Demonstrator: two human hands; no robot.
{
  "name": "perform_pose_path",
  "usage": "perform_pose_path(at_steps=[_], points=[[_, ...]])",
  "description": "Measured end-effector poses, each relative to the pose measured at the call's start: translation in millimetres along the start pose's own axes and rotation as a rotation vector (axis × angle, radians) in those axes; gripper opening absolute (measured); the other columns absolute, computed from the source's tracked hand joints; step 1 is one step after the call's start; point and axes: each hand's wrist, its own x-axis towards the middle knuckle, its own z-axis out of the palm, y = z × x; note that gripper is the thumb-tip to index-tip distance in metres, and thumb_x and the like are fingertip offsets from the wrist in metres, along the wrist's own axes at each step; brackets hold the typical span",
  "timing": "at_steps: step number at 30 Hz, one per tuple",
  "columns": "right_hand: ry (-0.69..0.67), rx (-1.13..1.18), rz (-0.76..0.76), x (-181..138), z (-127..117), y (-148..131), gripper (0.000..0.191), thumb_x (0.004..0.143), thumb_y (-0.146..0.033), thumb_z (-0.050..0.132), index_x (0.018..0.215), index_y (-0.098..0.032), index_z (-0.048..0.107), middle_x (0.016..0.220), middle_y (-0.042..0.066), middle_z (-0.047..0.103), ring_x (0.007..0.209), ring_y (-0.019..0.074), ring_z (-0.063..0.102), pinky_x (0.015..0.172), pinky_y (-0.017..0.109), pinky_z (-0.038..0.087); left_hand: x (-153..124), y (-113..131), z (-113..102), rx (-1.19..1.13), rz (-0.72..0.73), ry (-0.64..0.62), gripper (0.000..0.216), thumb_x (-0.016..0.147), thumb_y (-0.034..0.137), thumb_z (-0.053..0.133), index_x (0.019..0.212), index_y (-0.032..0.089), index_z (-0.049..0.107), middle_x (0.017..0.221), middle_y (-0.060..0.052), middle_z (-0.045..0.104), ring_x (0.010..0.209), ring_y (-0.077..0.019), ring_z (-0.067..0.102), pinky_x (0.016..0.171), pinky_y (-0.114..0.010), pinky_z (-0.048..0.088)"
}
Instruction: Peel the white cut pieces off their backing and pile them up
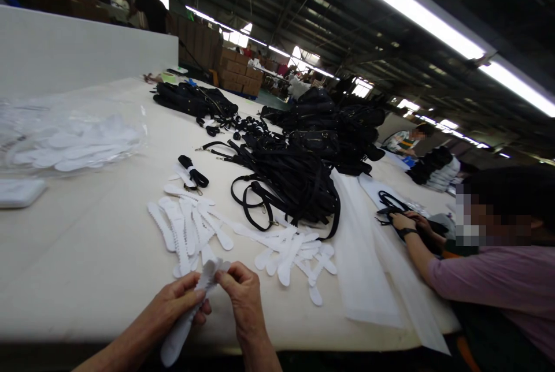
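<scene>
A white strip with rounded ends and notched edges [178, 334] runs through my left hand [182, 301], whose thumb and fingers are closed on it. At the strip's upper end, my right hand [243, 291] pinches the crumpled part between thumb and fingers. Just beyond my hands lies a loose pile of similar white notched strips [184, 222]. Another spread of these strips [288, 253] is to the right of it. A bundled black strap [193, 173] with a metal clip rests at the far side of the first pile.
Black straps [295, 181] are heaped mid-table, with black bags [321, 123] behind. A clear plastic bag of white pieces [78, 141] lies left, near a white box-like object [21, 193]. White sheets [364, 268] hang toward the table's front edge. A co-worker [498, 279] handles black straps at right.
</scene>
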Motion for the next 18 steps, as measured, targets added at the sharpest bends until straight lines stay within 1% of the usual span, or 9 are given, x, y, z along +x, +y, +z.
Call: perform_pose_path(at_steps=[3, 6, 7, 9, 11, 12, 14, 16, 18], points=[[0.066, -0.044, -0.022, 0, 2, 0, 0.018, 0.067, -0.027, 0.078, 0.063, -0.016, 0.065, 0.06, -0.004, 0.059, 0.063, 0.0118, 0.05, 0.063, 0.023, 0.04, -1, 1, 5, -0.005, 0.006, 0.067, 0.045, 0.07, 0.049, 0.081, 0.1, 0.018, 0.07, 0.072, -0.006, 0.077, 0.057, -0.0202, 0.069, 0.053, -0.026, 0.049], [0.1, -0.087, -0.056, 0, 2, 4, 0.019, 0.068, -0.028, 0.077, 0.061, -0.016, 0.064, 0.059, -0.005, 0.055, 0.062, 0.0115, 0.048, 0.061, 0.023, 0.039, 0, 4, 7, -0.076, -0.01, 0.141, 0.041, 0.071, 0.044, 0.082, 0.1, 0.018, 0.071, 0.075, -0.006, 0.078, 0.057, -0.0183, 0.069, 0.048, -0.022, 0.049], [0.105, -0.084, -0.063, 0, 2, 6, 0.019, 0.07, -0.029, 0.075, 0.062, -0.017, 0.063, 0.059, -0.005, 0.055, 0.062, 0.0116, 0.048, 0.061, 0.024, 0.04, 1, 6, 7, -0.119, -0.01, 0.166, 0.037, 0.073, 0.041, 0.081, 0.1, 0.018, 0.071, 0.079, -0.006, 0.078, 0.06, -0.0177, 0.07, 0.049, -0.02, 0.05], [0.122, -0.066, -0.072, 1, -2, 11, 0.021, 0.074, -0.032, 0.072, 0.064, -0.017, 0.063, 0.061, -0.004, 0.055, 0.064, 0.0124, 0.049, 0.063, 0.024, 0.041, 2, 13, 4, -0.222, -0.005, 0.229, 0.028, 0.077, 0.031, 0.079, 0.099, 0.017, 0.071, 0.086, -0.007, 0.078, 0.072, -0.0177, 0.072, 0.057, -0.02, 0.055], [0.166, -0.069, -0.091, 4, -11, 13, 0.023, 0.077, -0.036, 0.07, 0.066, -0.017, 0.062, 0.062, -0.004, 0.056, 0.066, 0.0131, 0.051, 0.065, 0.025, 0.043, 2, 21, -2, -0.328, 0.016, 0.295, 0.02, 0.079, 0.021, 0.077, 0.097, 0.016, 0.07, 0.084, -0.007, 0.077, 0.072, -0.0165, 0.072, 0.064, -0.022, 0.058], [0.204, -0.085, -0.108, 6, -19, 12, 0.025, 0.078, -0.038, 0.07, 0.067, -0.018, 0.062, 0.063, -0.004, 0.055, 0.066, 0.0132, 0.051, 0.066, 0.025, 0.043, 2, 25, -5, -0.377, 0.035, 0.308, 0.018, 0.078, 0.018, 0.076, 0.095, 0.016, 0.07, 0.078, -0.006, 0.075, 0.067, -0.0148, 0.07, 0.063, -0.022, 0.058], [0.3, -0.151, -0.154, 13, -43, 5, 0.027, 0.078, -0.042, 0.07, 0.068, -0.018, 0.061, 0.063, -0.005, 0.054, 0.065, 0.0133, 0.05, 0.065, 0.025, 0.042, 0, 33, -10, -0.444, 0.086, 0.288, 0.017, 0.076, 0.014, 0.077, 0.092, 0.014, 0.07, 0.066, -0.002, 0.069, 0.054, -0.0106, 0.062, 0.055, -0.019, 0.055], [0.373, -0.269, -0.189, 24, -74, -9, 0.03, 0.079, -0.047, 0.068, 0.07, -0.019, 0.062, 0.063, -0.004, 0.056, 0.065, 0.0146, 0.052, 0.064, 0.026, 0.042, -4, 38, -11, -0.471, 0.112, 0.222, 0.017, 0.074, 0.015, 0.079, 0.088, 0.013, 0.07, 0.063, -0.001, 0.065, 0.051, -0.0094, 0.057, 0.051, -0.018, 0.05], [0.401, -0.462, -0.21, 36, -107, -28, 0.032, 0.078, -0.051, 0.065, 0.08, -0.018, 0.067, 0.07, -0.001, 0.063, 0.07, 0.0191, 0.058, 0.069, 0.03, 0.046, -8, 41, -8, -0.466, 0.099, 0.166, 0.019, 0.072, 0.02, 0.081, 0.086, 0.012, 0.071, 0.062, -0.001, 0.064, 0.053, -0.0103, 0.055, 0.051, -0.019, 0.048]])
